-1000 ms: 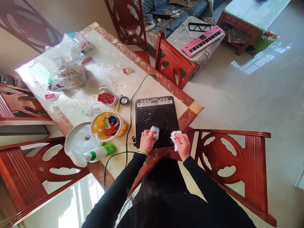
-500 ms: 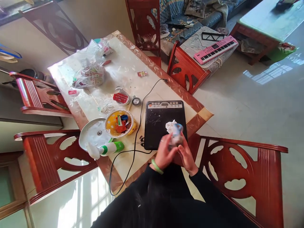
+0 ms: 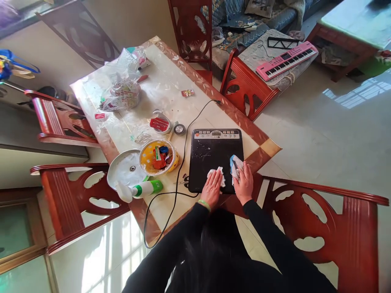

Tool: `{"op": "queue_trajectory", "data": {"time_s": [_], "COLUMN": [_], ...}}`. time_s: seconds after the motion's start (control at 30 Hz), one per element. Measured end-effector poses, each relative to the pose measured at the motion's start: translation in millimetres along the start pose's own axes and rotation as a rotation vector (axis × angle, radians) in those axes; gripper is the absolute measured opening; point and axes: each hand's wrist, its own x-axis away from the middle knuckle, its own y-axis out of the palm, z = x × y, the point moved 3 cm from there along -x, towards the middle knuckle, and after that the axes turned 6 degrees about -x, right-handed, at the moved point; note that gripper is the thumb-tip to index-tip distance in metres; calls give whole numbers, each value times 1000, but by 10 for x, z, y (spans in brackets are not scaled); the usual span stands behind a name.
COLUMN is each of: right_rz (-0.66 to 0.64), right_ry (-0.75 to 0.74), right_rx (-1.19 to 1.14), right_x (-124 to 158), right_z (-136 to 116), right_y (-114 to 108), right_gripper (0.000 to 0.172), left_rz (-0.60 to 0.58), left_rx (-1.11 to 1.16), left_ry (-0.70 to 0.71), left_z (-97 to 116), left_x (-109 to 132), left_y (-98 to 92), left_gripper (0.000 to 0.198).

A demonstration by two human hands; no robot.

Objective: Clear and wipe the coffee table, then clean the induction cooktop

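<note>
A black induction cooktop (image 3: 210,156) lies at the table's near corner, with small whitish specks on its upper left surface. My left hand (image 3: 211,190) presses a crumpled white tissue (image 3: 222,179) against the cooktop's lower part, its fingers lying over it. Over the cooktop's lower right edge, my right hand (image 3: 245,185) grips a folded greyish cloth (image 3: 236,165) with a blue edge. The two hands are apart. Part of the tissue is hidden under the left fingers.
Left of the cooktop are its black cord (image 3: 179,171), scissors (image 3: 185,180), a yellow bin (image 3: 175,162) with wrappers, a white round lid (image 3: 117,169) and a green-white spray bottle (image 3: 148,188). Plastic bags (image 3: 122,95) lie farther back. Wooden chairs (image 3: 308,211) surround the table.
My hands were together around the cloth and have separated. The left has come down onto the tissue, which sits lower and further left on the cooktop. The right keeps the cloth.
</note>
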Motion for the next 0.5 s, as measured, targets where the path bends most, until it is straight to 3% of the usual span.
{"op": "queue_trajectory", "data": {"time_s": [0.07, 0.1, 0.23, 0.3, 0.33, 0.4, 0.5], "right_rz": [-2, -4, -47, -71, -77, -82, -76], "right_ry": [-36, -42, -42, -54, -62, -80, -118], "right_rx": [36, 47, 100, 130, 143, 164, 174], "right_x": [41, 45, -46, -115, -142, -172, -160], "right_z": [22, 34, 52, 44, 41, 44, 67], "right_y": [54, 66, 86, 95, 99, 102, 105], "right_gripper": [43, 45, 52, 54, 54, 54, 53], "left_rz": [1, 5, 40, 43, 33, 3, -6], "left_rx": [22, 31, 76, 93, 97, 91, 43], "left_ry": [-28, -46, -125, -93, -40, 42, -74], "left_z": [-125, -167, -97, 23, 71, 72, -189], "left_x": [164, 119, -560, -733, -690, -374, 238], "left_y": [-77, -97, -17, 50, 68, 54, -78], "left_gripper": [80, 78, 71, 68, 67, 68, 72]}}
